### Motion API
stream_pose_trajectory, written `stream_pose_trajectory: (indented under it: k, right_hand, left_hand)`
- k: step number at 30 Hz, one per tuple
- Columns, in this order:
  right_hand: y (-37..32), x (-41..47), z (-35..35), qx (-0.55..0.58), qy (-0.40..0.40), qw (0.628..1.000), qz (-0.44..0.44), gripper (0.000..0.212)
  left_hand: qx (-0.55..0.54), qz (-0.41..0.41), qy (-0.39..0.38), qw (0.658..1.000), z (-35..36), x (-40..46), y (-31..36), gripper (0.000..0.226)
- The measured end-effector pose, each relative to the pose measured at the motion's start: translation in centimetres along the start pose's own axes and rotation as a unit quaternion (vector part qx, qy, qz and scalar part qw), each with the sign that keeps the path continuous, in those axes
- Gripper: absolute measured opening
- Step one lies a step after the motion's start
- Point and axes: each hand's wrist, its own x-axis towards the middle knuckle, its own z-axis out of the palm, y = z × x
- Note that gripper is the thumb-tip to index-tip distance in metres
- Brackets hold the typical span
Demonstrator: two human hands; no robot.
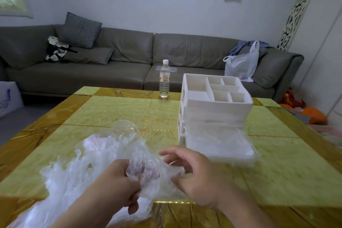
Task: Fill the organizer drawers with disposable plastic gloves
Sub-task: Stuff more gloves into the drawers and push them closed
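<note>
fingers [133,190] of the left hand [118,185] curl round a crumpled clear plastic glove [148,170], pinching it near the front edge of the yellow desk [277,172]. right hand [196,174] meets the same glove from the other side, thumb and curled fingertips nipping its edge while the forefinger sticks out loosely. a loose heap of gloves [77,172] spreads to the left on the desk. the white organizer [214,102] stands just right of centre, its bottom drawer [222,146] pulled out with clear plastic lying in it. a water bottle [164,79] stands behind, near the far edge.
</note>
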Motion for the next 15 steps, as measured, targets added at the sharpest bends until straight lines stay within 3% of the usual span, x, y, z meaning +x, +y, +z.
stream_pose_trajectory:
  k: [2, 5, 10, 13, 15]
  right_hand:
    - [0.0, 0.2, 0.6, 0.003, 0.047, 0.999, 0.009, 0.04]
    - [-0.3, 0.7, 1.0, 0.125, 0.102, 0.986, 0.042, 0.035]
    - [-1.2, 0.8, -0.9, 0.32, 0.21, 0.921, 0.07, 0.038]
    - [-0.7, 0.6, -1.8, 0.312, 0.235, 0.917, 0.082, 0.039]
    - [-0.4, 0.6, -2.2, 0.343, 0.193, 0.915, 0.083, 0.045]
  left_hand:
    - [0.012, 0.003, -0.016, 1.0, 0.2, -0.2, 0.2, 0.011]
    - [0.019, -0.011, -0.033, 0.999, 0.2, -0.6, 0.7, 0.016]
    - [0.045, -0.011, -0.065, 0.997, -0.7, -1.1, 1.3, 0.019]
    - [0.061, -0.01, -0.071, 0.996, -1.0, -1.4, 1.5, 0.014]
    - [0.059, -0.015, -0.07, 0.996, -1.0, -1.4, 1.6, 0.014]
